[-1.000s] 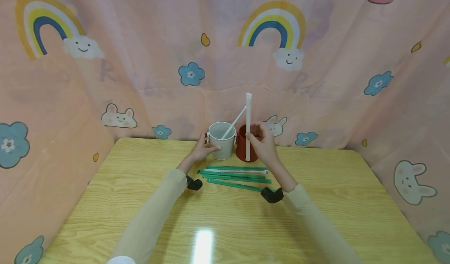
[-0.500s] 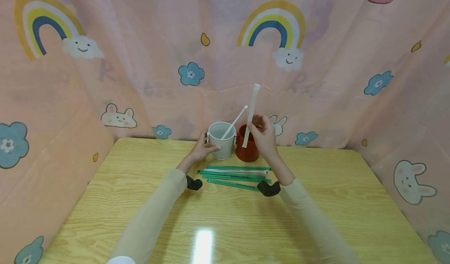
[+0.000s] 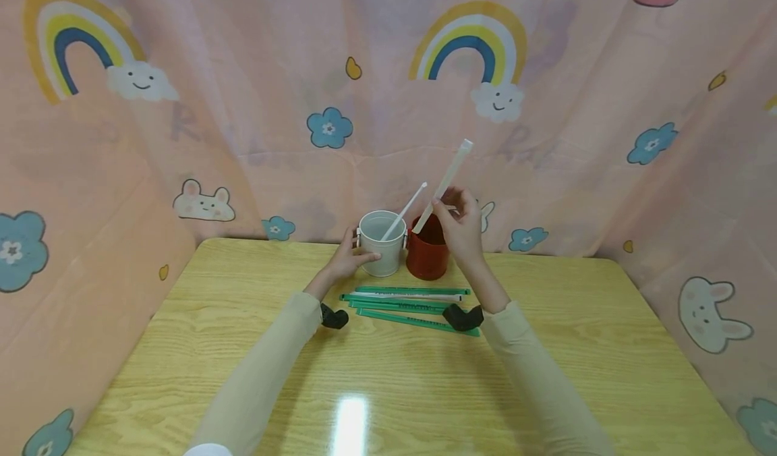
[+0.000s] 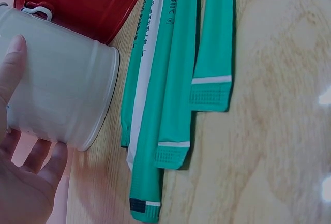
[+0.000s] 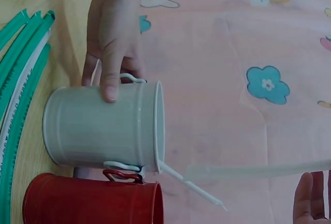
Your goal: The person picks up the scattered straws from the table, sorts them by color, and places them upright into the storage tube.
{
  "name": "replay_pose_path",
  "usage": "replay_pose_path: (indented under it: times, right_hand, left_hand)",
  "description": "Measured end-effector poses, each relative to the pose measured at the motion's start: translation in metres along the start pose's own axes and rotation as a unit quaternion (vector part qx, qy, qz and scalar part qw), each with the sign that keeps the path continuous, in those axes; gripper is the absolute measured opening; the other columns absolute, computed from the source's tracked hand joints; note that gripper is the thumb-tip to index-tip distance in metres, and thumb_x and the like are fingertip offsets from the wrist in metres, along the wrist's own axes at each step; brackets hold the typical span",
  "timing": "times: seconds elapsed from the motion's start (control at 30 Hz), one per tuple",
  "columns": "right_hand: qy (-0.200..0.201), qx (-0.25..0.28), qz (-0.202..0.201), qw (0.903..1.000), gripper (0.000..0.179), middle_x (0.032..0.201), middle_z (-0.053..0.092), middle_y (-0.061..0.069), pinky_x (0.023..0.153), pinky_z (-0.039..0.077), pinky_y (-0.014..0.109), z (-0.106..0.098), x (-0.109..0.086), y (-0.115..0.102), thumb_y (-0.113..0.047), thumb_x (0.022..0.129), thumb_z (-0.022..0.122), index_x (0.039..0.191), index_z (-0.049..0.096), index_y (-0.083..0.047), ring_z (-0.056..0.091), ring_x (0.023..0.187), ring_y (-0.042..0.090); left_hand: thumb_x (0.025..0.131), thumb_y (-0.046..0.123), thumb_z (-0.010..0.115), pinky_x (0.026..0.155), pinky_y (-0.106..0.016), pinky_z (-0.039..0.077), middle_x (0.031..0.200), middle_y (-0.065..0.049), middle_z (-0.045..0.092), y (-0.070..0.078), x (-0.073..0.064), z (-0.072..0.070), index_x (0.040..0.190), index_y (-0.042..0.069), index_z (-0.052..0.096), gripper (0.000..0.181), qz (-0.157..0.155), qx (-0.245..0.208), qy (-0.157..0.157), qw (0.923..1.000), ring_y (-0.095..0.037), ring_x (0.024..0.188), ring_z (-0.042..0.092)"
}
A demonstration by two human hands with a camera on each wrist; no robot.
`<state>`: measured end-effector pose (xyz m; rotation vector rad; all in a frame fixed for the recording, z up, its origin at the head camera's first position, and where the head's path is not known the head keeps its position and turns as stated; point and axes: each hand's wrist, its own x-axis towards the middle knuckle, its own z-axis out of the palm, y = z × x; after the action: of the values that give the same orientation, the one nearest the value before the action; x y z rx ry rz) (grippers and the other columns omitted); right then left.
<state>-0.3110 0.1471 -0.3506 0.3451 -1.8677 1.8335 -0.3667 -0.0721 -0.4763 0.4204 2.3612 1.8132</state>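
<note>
My left hand (image 3: 346, 260) grips the side of a small white metal bucket (image 3: 388, 259), its thumb on the near wall in the left wrist view. A thin white straw (image 3: 402, 214) leans inside that bucket and sticks out above the rim. Between thumb and fingers my right hand (image 3: 464, 230) pinches a white paper-wrapped straw (image 3: 455, 162), tilted with its top to the right. The straw's lower end is above the mouth of a red bucket (image 3: 427, 262), apart from it in the right wrist view. The red bucket stands right beside the white one.
Several green-wrapped straws (image 4: 176, 94) lie side by side in front of the buckets, with a white-wrapped straw (image 4: 150, 63) among them. They rest on a wooden table (image 3: 243, 321). A pink patterned curtain (image 3: 291, 186) hangs close behind the buckets.
My right hand has risen a little, lifting the wrapped straw. The straw has gone from upright to leaning right. The left hand and both buckets have stayed in place.
</note>
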Motion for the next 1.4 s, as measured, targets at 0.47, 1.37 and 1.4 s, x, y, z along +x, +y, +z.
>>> replay_pose_path:
  times: [0.47, 1.37, 1.4]
  right_hand:
    - [-0.019, 0.011, 0.002, 0.9998, 0.024, 0.089, 0.057, 0.003, 0.077, 0.052, 0.015, 0.012, 0.001, 0.009, -0.002, 0.092, 0.06, 0.111, 0.054, 0.012, 0.055, 0.083, 0.008]
    - [-0.012, -0.04, 0.068, 0.9968, 0.025, 0.096, 0.06, 0.016, 0.074, 0.058, 0.028, 0.026, -0.01, 0.052, -0.006, 0.093, 0.061, 0.114, 0.055, 0.005, 0.06, 0.072, 0.002]
    - [-0.009, -0.04, 0.07, 0.9967, 0.025, 0.096, 0.06, 0.016, 0.075, 0.059, 0.031, 0.026, -0.01, 0.053, -0.007, 0.093, 0.061, 0.115, 0.055, 0.005, 0.06, 0.071, 0.001]
  left_hand:
    - [0.089, 0.015, 0.069, 0.113, -0.059, 0.027, 0.156, -0.014, 0.022, 0.0, -0.001, -0.001, 0.151, 0.013, 0.014, 0.083, -0.001, 0.002, -0.002, 1.0, -0.04, 0.143, 0.024]
    - [0.089, 0.015, 0.068, 0.114, -0.058, 0.026, 0.156, -0.013, 0.023, 0.001, -0.002, 0.0, 0.15, 0.013, 0.014, 0.082, -0.001, 0.003, 0.0, 1.0, -0.039, 0.144, 0.024]
    - [0.089, 0.015, 0.068, 0.114, -0.058, 0.026, 0.156, -0.013, 0.023, 0.001, -0.002, 0.0, 0.15, 0.013, 0.015, 0.081, 0.0, 0.002, 0.0, 1.0, -0.039, 0.144, 0.023]
